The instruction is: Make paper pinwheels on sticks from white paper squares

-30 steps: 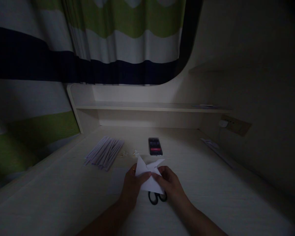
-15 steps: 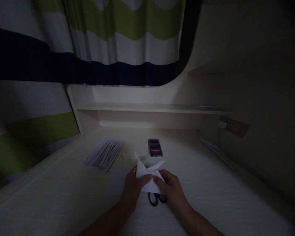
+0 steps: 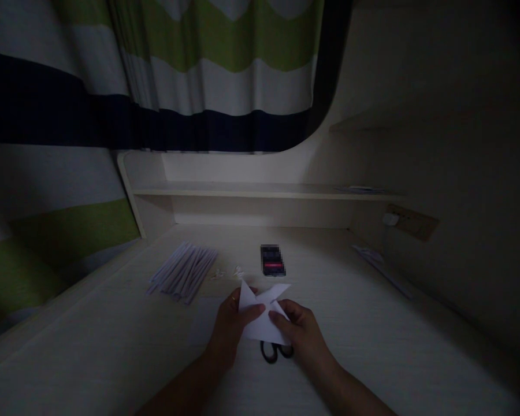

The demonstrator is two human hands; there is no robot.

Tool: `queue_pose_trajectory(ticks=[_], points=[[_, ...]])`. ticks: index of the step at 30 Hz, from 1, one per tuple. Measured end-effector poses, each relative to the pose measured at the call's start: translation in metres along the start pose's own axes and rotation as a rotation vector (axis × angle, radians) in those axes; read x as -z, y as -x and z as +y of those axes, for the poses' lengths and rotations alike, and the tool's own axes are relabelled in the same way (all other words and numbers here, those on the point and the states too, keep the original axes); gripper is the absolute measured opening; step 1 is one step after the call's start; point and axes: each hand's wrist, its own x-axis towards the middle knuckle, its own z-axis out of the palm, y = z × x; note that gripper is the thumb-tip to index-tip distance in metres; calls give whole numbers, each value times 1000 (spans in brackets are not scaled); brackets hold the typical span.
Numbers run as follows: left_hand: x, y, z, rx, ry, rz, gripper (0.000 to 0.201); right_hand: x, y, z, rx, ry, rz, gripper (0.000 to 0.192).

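Both my hands hold a folded white paper piece (image 3: 260, 315) with pointed tips just above the pale desk (image 3: 112, 346). My left hand (image 3: 230, 329) pinches its left side with thumb on top, a ring on one finger. My right hand (image 3: 301, 335) pinches its right side. Black scissors (image 3: 274, 350) lie on the desk under the paper, only their handles showing between my hands.
A bundle of folded white paper strips (image 3: 182, 269) lies at the left, small paper scraps (image 3: 227, 273) beside it. A dark phone (image 3: 272, 260) sits behind the paper. A shelf (image 3: 260, 189) runs along the back, a striped curtain (image 3: 177, 75) above, a wall socket (image 3: 409, 221) at right.
My hands and the paper stay in almost the same spot; the fingers have shifted slightly on the paper. The view has drifted a little.
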Motion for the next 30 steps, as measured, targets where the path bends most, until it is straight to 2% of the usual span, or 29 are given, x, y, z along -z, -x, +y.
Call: queue_pose_trajectory(ticks=[6, 17, 25, 30], points=[[3, -1, -6, 0, 21, -10, 36, -2, 0, -1, -73, -60, 26, 26], [2, -2, -8, -2, 8, -5, 31, 0, 0, -1, -85, -77, 10, 27], [6, -2, -10, 5, -13, -33, 35, -3, 1, -5, -91, -61, 78, 27], [11, -9, 1, -29, 71, -70, 39, 5, -2, -10, -156, 42, -16, 22]])
